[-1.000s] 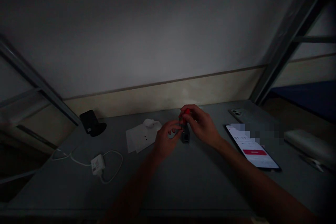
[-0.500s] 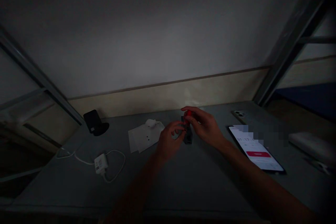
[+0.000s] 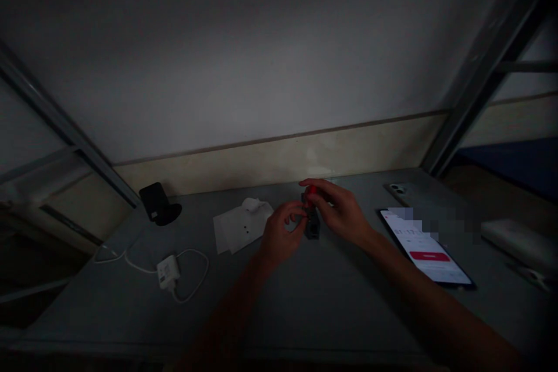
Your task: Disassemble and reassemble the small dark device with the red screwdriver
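Note:
A small dark grey block (image 3: 313, 231) with a round hole in its near end rests on the table, its far part behind my fingers. Above it, my right hand (image 3: 342, 209) is closed around the red handle of what looks like a screwdriver (image 3: 311, 192), held upright. Its lower end is lost in shadow and behind fingers. My left hand (image 3: 283, 231) comes in from the left, fingertips pinched over the block by the tool's lower end. What that pinch holds is too dark to make out. White paper sheets (image 3: 238, 229) with tiny dark pieces lie left of my left hand.
The grey table (image 3: 279, 314) meets a wall behind. On the left are a black stand (image 3: 154, 203) and a white adapter (image 3: 168, 272) with a looped cable. To the right lie a lit tablet-like screen (image 3: 429, 250), a phone (image 3: 397, 189) and a pale box-shaped object (image 3: 518, 244).
Both hands stay over the block in almost the same pose. The right hand and the red handle have shifted very slightly left and down.

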### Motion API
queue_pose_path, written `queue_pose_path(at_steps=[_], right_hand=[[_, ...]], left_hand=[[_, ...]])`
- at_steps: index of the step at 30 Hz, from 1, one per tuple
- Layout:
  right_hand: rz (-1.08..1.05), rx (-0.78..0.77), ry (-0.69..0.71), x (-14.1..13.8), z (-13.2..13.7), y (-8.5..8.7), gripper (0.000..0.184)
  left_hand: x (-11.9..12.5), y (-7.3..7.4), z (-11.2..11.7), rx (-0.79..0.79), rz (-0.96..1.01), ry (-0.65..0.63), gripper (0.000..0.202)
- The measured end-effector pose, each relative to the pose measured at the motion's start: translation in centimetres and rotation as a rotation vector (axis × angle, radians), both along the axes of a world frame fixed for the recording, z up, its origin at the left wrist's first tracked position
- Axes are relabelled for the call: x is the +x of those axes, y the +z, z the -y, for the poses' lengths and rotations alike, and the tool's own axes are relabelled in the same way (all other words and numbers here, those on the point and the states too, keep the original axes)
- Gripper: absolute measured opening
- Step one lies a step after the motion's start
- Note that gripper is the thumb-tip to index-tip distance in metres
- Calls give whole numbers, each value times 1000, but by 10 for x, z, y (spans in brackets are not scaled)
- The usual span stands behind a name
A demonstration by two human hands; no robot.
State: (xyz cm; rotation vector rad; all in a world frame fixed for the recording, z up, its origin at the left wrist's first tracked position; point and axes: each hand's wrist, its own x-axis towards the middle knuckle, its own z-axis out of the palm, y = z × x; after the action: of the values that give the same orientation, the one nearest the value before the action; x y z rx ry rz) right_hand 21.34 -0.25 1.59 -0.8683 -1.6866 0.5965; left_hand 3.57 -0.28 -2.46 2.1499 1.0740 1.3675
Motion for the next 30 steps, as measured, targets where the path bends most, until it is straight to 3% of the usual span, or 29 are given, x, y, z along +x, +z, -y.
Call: queue_pose_path(at_steps=[8, 23, 30], right_hand=[[-27, -14, 6, -1, -1, 0, 28], [-161, -59, 3, 4, -5, 0, 26], [-117, -85, -9, 2, -8, -5, 26]], left_hand=[[-1, 1, -2, 5, -19, -27, 11], [-2, 1, -2, 9, -32, -38, 10], [-2, 2, -1, -10, -31, -39, 21]])
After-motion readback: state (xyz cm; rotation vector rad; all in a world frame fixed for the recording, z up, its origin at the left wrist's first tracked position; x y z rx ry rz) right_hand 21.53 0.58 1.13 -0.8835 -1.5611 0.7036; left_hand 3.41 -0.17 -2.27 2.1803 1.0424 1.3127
